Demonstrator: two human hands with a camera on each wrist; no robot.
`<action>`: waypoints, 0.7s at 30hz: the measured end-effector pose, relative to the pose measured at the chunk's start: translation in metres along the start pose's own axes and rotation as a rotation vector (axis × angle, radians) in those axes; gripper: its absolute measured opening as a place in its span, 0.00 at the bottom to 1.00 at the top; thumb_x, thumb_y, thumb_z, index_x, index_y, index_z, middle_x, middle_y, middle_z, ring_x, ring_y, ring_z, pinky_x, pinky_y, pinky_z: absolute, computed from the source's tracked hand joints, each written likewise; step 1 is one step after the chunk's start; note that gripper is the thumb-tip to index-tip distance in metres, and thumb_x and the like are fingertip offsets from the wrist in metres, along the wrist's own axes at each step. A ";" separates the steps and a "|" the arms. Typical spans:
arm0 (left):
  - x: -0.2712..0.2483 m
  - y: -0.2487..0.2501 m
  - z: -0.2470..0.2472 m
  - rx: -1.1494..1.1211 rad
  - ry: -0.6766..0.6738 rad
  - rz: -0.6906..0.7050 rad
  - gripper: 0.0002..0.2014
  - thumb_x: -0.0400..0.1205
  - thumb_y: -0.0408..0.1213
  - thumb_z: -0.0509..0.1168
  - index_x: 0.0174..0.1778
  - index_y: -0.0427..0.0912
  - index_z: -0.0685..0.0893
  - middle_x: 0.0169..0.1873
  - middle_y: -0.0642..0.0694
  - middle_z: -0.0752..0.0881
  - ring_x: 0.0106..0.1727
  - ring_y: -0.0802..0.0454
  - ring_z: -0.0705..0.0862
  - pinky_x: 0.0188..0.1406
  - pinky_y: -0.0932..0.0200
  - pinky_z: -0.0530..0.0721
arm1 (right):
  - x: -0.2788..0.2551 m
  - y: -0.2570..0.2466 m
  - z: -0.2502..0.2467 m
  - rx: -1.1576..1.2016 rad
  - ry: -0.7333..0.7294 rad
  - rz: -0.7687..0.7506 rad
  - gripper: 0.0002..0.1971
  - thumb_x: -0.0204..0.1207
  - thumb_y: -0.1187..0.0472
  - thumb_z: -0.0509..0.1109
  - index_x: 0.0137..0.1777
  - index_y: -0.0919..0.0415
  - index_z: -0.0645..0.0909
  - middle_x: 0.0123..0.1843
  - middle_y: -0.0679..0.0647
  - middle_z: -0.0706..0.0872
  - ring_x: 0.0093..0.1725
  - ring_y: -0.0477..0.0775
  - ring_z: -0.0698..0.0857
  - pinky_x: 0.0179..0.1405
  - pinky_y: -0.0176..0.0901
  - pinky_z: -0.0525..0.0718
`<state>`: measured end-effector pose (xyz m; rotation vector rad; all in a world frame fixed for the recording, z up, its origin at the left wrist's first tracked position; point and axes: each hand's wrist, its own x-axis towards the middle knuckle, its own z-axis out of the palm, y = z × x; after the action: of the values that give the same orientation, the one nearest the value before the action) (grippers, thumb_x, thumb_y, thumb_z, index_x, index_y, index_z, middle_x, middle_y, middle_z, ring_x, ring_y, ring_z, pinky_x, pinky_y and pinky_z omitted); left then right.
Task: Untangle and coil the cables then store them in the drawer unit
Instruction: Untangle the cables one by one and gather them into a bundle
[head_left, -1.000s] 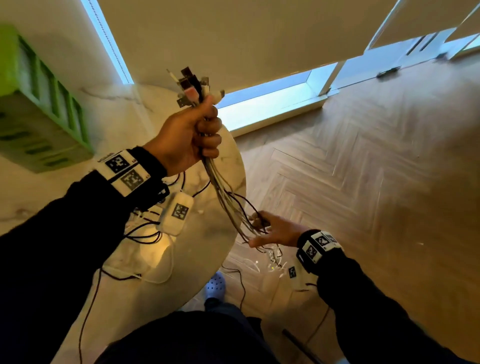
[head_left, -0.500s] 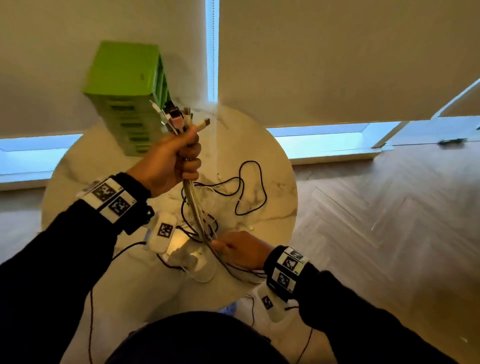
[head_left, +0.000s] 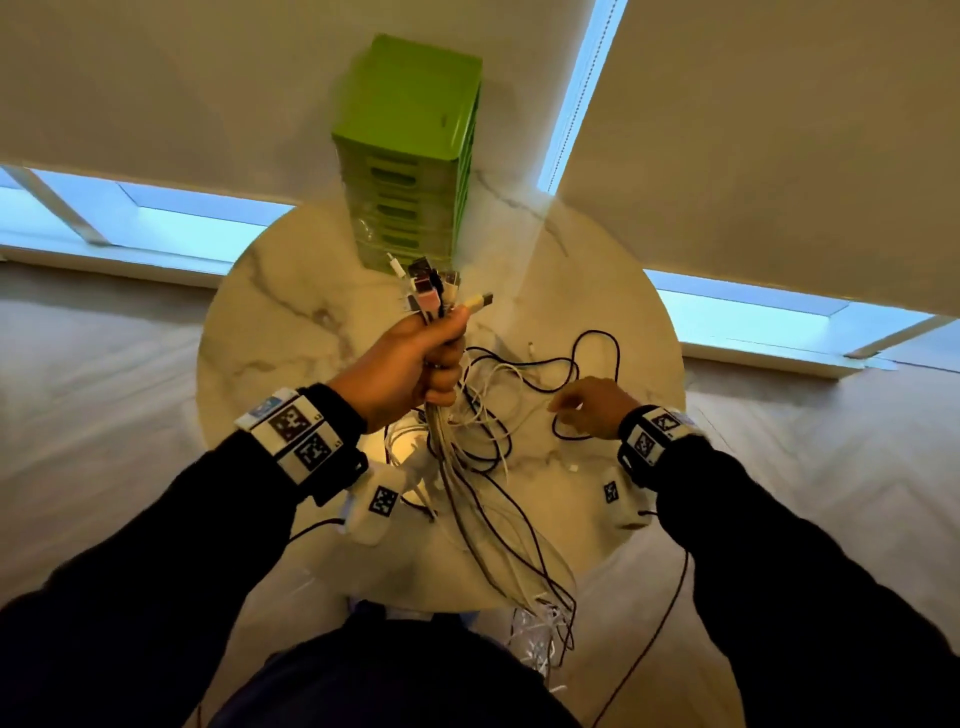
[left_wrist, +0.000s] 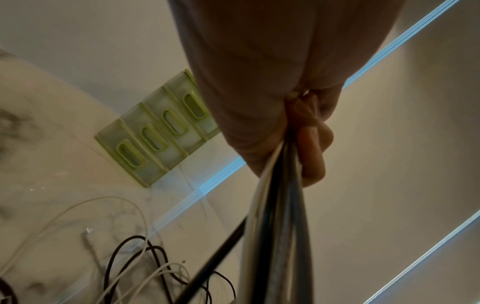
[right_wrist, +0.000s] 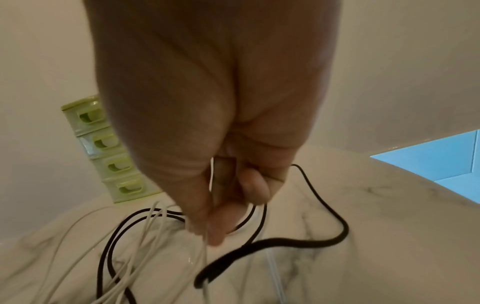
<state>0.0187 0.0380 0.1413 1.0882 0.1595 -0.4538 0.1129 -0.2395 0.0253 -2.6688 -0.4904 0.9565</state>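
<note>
A round, marble-patterned surface (head_left: 291, 332) is standing before pale roller blinds, with herringbone wood flooring around it. At its far edge a lime-green plastic drawer unit (head_left: 410, 150) is standing upright, its translucent drawer fronts all closed. The left hand (head_left: 410, 371) is fisted tightly round a cable bundle (head_left: 498, 519), the USB plugs (head_left: 431, 291) fanning out above the thumb while thin white and black leads are trailing over the near rim toward the floor. Compared with a second ago, the view has swung from the floor to the surface, and the right hand (head_left: 592, 408) has risen from the dangling tails to the loops lying on the marble. It is now curling its fingers (right_wrist: 254, 189) round a thin white lead (right_wrist: 211, 174), with a black cable (head_left: 597, 353) looping just beside it. Judged from this, sorting is shifting to the loose strands; no coil is yet formed. The cords look smooth, limp and rubbery.
</note>
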 end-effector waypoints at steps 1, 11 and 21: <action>0.000 -0.002 -0.001 -0.004 0.007 -0.002 0.16 0.90 0.46 0.56 0.35 0.48 0.66 0.28 0.51 0.58 0.27 0.54 0.52 0.25 0.60 0.57 | 0.002 -0.001 0.001 0.050 0.069 0.000 0.07 0.80 0.65 0.71 0.55 0.54 0.86 0.55 0.56 0.89 0.56 0.58 0.87 0.54 0.42 0.79; 0.006 -0.009 -0.009 -0.031 0.077 0.013 0.17 0.91 0.46 0.56 0.35 0.50 0.65 0.30 0.50 0.56 0.28 0.54 0.52 0.27 0.59 0.56 | -0.001 -0.022 -0.072 0.022 0.803 -0.182 0.08 0.85 0.63 0.66 0.56 0.55 0.86 0.59 0.61 0.77 0.47 0.61 0.84 0.50 0.54 0.83; 0.021 -0.016 -0.003 -0.150 0.191 0.064 0.14 0.90 0.44 0.59 0.37 0.51 0.69 0.27 0.53 0.58 0.25 0.57 0.56 0.26 0.61 0.61 | -0.051 -0.080 -0.037 0.672 0.763 -0.267 0.06 0.85 0.65 0.66 0.54 0.57 0.85 0.50 0.54 0.92 0.50 0.48 0.91 0.55 0.47 0.89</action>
<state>0.0307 0.0292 0.1197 0.9848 0.3216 -0.2757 0.0818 -0.1923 0.1097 -2.0477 -0.2639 -0.0300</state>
